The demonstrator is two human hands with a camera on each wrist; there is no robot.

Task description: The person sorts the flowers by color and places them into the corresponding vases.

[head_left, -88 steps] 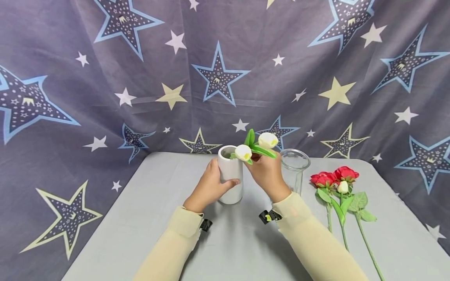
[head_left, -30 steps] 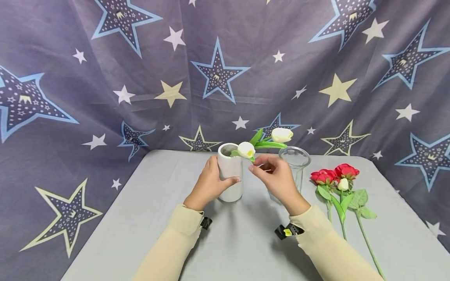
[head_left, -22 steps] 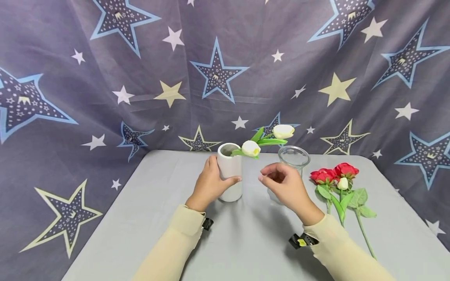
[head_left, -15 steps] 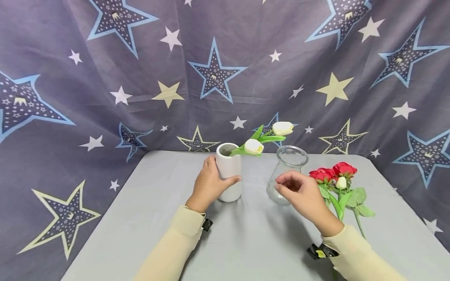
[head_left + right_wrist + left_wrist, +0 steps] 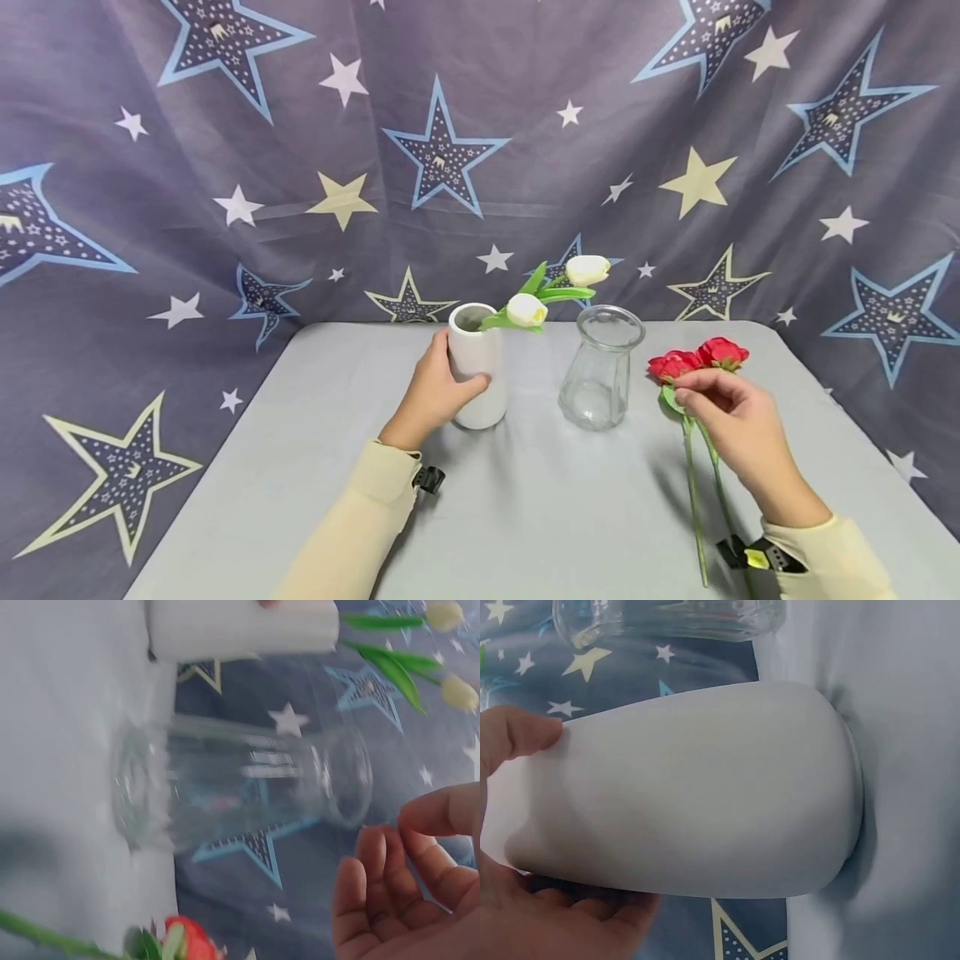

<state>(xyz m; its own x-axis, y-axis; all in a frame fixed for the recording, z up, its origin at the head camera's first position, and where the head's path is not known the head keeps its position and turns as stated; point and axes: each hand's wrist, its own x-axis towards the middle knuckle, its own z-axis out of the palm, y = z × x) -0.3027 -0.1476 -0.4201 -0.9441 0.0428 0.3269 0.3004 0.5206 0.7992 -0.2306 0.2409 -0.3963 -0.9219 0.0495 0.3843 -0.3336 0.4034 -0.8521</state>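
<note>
My left hand (image 5: 431, 392) grips the side of a white vase (image 5: 480, 375), which stands upright on the table. Its smooth body (image 5: 697, 787) fills the left wrist view. Two white tulips (image 5: 527, 310) with green leaves lean out of the vase's mouth to the right. Over at the right, my right hand (image 5: 742, 433) hovers above two red roses (image 5: 675, 365) lying on the table. Its fingers are loosely bent. In the right wrist view nothing shows between the fingers of that hand (image 5: 405, 892). A third white tulip lying by the roses is hidden behind the hand.
A clear glass vase (image 5: 596, 375) stands between the white vase and the roses. Green rose stems (image 5: 696, 508) run toward the front of the grey table (image 5: 300, 467). Behind hangs a star-patterned curtain (image 5: 525, 183).
My right hand let go of the white tulips at the vase and moved right, past the glass vase, to the roses. The tulips now lean freely. My left hand still holds the vase.
</note>
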